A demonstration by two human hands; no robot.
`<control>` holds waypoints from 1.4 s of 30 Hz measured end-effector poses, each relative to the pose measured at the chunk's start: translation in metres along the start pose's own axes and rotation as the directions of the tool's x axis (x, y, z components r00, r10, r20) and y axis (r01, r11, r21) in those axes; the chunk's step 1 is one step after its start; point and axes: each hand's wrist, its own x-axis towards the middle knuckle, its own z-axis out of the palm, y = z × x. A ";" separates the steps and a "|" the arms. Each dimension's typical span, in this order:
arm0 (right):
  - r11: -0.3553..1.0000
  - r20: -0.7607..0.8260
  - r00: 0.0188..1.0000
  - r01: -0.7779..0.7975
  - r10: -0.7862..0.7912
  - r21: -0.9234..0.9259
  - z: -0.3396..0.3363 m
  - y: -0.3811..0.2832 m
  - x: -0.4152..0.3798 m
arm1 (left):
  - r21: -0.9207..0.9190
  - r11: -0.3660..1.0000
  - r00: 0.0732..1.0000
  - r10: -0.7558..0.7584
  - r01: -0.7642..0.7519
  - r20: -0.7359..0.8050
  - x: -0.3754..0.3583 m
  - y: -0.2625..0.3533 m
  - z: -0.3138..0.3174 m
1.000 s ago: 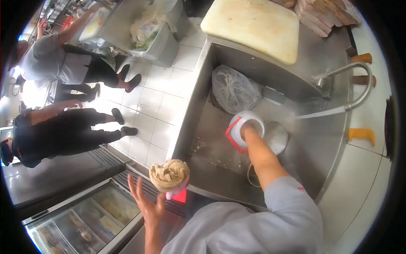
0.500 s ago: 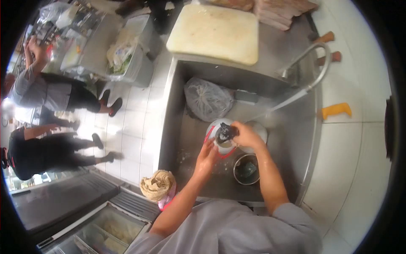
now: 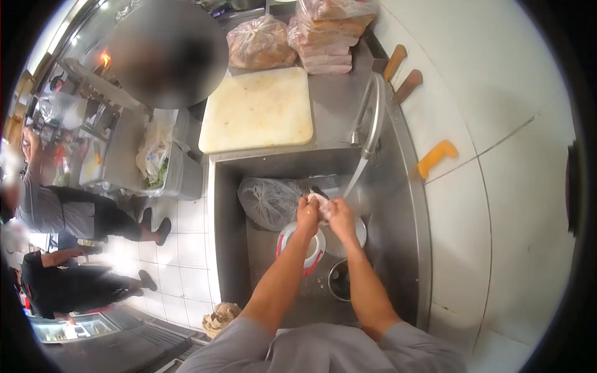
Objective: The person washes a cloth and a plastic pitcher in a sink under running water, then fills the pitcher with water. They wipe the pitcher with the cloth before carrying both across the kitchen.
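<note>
My left hand (image 3: 307,214) and my right hand (image 3: 340,217) are close together over the sink (image 3: 388,248), both closed on a small pale pinkish item (image 3: 321,202). Something dark shows just behind it. Water runs from the faucet (image 3: 372,133) a little to the right of my hands. Below them sits a white container with a red rim (image 3: 284,239), beside a round pale dish (image 3: 359,233) and a round metal pot (image 3: 336,281). A knotted clear plastic bag (image 3: 267,202) lies at the sink's left.
Behind the sink are a white cutting board (image 3: 258,112), bagged meat (image 3: 258,43) and stacked meat slabs (image 3: 326,46). Knife handles (image 3: 408,86) and a yellow handle (image 3: 436,158) line the right wall. A crumpled cloth (image 3: 219,318) lies near the front-left corner. Several people stand at left.
Both hands have moved away from the red-rimmed container towards the faucet and now hold the pinkish item. The dark object is mostly hidden. The view has turned, bringing more of the back counter into sight.
</note>
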 end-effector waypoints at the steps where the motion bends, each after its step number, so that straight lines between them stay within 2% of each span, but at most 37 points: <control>1: 0.998 0.024 1.000 -0.008 0.009 -0.057 0.002 -0.017 -0.001 | -0.012 1.000 1.000 -0.016 0.016 -0.006 0.019 -0.010 -0.006; 2: 0.988 0.020 0.994 0.107 -0.106 -0.111 0.017 -0.007 0.000 | -0.048 0.994 0.995 -0.097 0.097 0.017 0.030 -0.015 -0.007; 3: 0.963 -0.133 0.955 0.254 -0.264 -0.088 0.027 -0.014 0.001 | 0.066 0.993 0.983 0.084 -0.096 0.163 0.044 -0.024 -0.010; 4: 0.947 -0.051 0.950 0.300 -0.307 -0.119 0.024 -0.017 0.004 | 0.146 0.943 0.915 0.240 -0.299 0.324 0.058 -0.038 -0.016; 5: 0.927 0.036 0.938 0.347 -0.345 -0.145 0.020 -0.022 0.008 | 0.188 0.848 0.798 0.359 -0.496 0.484 0.071 -0.049 -0.022; 6: 0.987 0.005 0.989 0.149 -0.149 -0.058 0.013 -0.026 0.021 | 0.190 0.869 0.813 0.320 -0.456 0.487 0.070 -0.043 -0.018; 7: 0.998 -0.001 0.998 -0.056 0.056 0.032 0.001 -0.029 0.042 | 0.193 0.889 0.826 0.280 -0.415 0.489 0.069 -0.036 -0.014; 8: 0.958 0.015 0.966 -0.259 0.259 0.118 -0.007 -0.027 0.055 | 0.139 0.983 0.938 0.068 -0.121 0.339 0.042 -0.009 0.012; 9: 0.971 0.022 0.974 -0.228 0.227 0.067 -0.010 -0.023 0.058 | 0.036 0.984 0.963 -0.177 0.174 0.202 0.029 0.008 0.026; 11: 0.987 0.028 0.987 -0.159 0.160 -0.032 -0.013 -0.016 0.067 | -0.114 0.927 0.910 -0.318 0.358 0.267 0.071 -0.025 0.003; 12: 0.981 0.049 0.998 -0.039 0.049 -0.188 -0.003 -0.023 0.057 | -0.194 0.887 0.863 -0.322 0.418 0.390 0.079 -0.031 0.001; 13: 0.968 -0.031 0.996 0.069 -0.079 -0.240 0.006 -0.020 0.051 | -0.074 0.949 0.870 -0.247 0.306 0.427 0.086 -0.038 -0.002; 15: 0.897 -0.165 0.929 0.253 -0.330 -0.363 0.021 -0.008 0.040 | 0.141 0.990 0.866 -0.093 0.026 0.492 0.100 -0.054 -0.010; 16: 0.842 -0.217 0.869 0.325 -0.446 -0.430 0.026 0.000 0.036 | 0.555 0.747 0.875 0.075 -0.367 0.478 0.066 -0.036 0.010; 17: 0.976 -0.198 0.969 0.111 -0.148 -0.186 0.017 0.011 0.052 | 0.722 0.480 0.856 0.139 -0.499 0.499 0.049 -0.023 0.022; 18: 0.988 -0.106 0.983 -0.144 0.149 0.054 0.000 0.026 0.083 | 0.821 0.158 0.831 0.204 -0.549 0.517 0.032 -0.010 0.035; 19: 0.875 0.052 0.910 -0.410 0.412 0.258 -0.005 0.042 0.100 | 0.854 0.106 0.854 0.186 -0.509 0.486 0.024 -0.003 0.041; 20: 0.980 -0.138 0.976 -0.181 0.169 -0.079 0.013 0.064 0.104 | 0.880 0.059 0.872 0.182 -0.472 0.455 0.024 0.003 0.049; 21: 0.985 -0.194 0.967 -0.172 0.165 -0.021 0.019 0.059 0.087 | 0.906 0.019 0.893 0.176 -0.423 0.414 0.022 0.003 0.055; 22: 0.985 -0.251 0.953 -0.165 0.172 0.048 0.030 0.040 0.062 | 0.939 -0.140 0.949 -0.017 -0.315 0.316 0.030 0.009 0.062; 23: 0.983 -0.313 0.934 -0.144 0.173 0.113 0.032 0.029 0.054 | 0.895 0.425 0.980 -0.072 -0.138 0.186 0.033 0.007 0.062; 24: 0.972 -0.215 0.949 -0.234 0.230 0.008 0.030 0.048 0.062 | 0.551 0.827 0.974 -0.202 0.113 0.103 0.037 0.004 0.058; 25: 0.937 -0.132 0.935 -0.306 0.329 0.167 0.023 0.078 0.067 | 0.026 0.931 0.927 -0.366 0.365 0.084 0.032 -0.002 0.053; 27: 0.791 0.068 0.899 -0.415 0.433 0.449 0.002 0.127 0.094 | 0.141 0.957 0.942 -0.279 0.255 0.189 0.019 0.016 0.061; 28: 0.445 0.281 0.840 -0.496 0.464 0.746 -0.009 0.121 0.092 | 0.170 0.967 0.936 -0.231 0.190 0.265 0.010 0.028 0.069; 29: 0.377 0.339 0.843 -0.501 0.418 0.779 -0.017 0.112 0.091 | 0.191 0.974 0.921 -0.185 0.124 0.343 0.006 0.036 0.074; 31: 0.230 0.443 0.842 -0.518 0.308 0.824 -0.028 0.085 0.085 | 0.243 0.967 0.930 -0.157 0.077 0.331 0.019 0.031 0.059; 32: 0.557 0.300 0.923 -0.385 0.242 0.736 -0.022 0.069 0.082 | 0.269 0.962 0.935 -0.138 0.048 0.327 0.029 0.026 0.048; 33: 0.793 0.210 0.938 -0.345 0.275 0.503 -0.016 0.046 0.074 | 0.503 0.864 0.926 -0.157 -0.040 0.343 0.051 0.007 0.026; 34: 0.934 0.118 0.954 -0.295 0.275 0.202 -0.010 0.019 0.062 | 0.698 0.705 0.920 -0.182 -0.125 0.348 0.076 -0.020 -0.005; 35: 0.964 0.031 0.971 -0.233 0.239 -0.126 0.000 0.002 0.052 | 0.784 0.609 0.924 -0.219 -0.122 0.313 0.072 -0.022 -0.004; 36: 0.980 -0.073 0.992 -0.111 0.100 -0.168 0.019 0.000 0.039 | 0.768 0.640 0.929 -0.270 -0.024 0.254 0.058 -0.015 0.008; 37: 0.975 -0.172 0.984 0.010 -0.049 -0.221 0.033 0.004 0.030 | 0.584 0.790 0.916 -0.355 0.187 0.187 0.039 -0.006 0.023; 38: 0.979 -0.209 0.972 0.064 -0.104 -0.193 0.031 0.009 0.036 | 0.380 0.844 0.877 -0.458 0.378 0.147 0.017 0.006 0.037; 40: 0.992 -0.150 0.985 -0.101 0.089 -0.069 0.014 0.030 0.073 | 0.149 0.793 0.781 -0.608 0.591 0.143 -0.025 0.030 0.057; 41: 0.981 -0.110 0.975 -0.195 0.192 -0.009 0.010 0.043 0.085 | 0.146 0.779 0.764 -0.627 0.610 0.154 -0.040 0.038 0.061; 42: 0.990 -0.074 0.988 -0.139 0.138 -0.001 0.009 0.057 0.092 | 0.176 0.772 0.757 -0.635 0.611 0.154 -0.053 0.044 0.063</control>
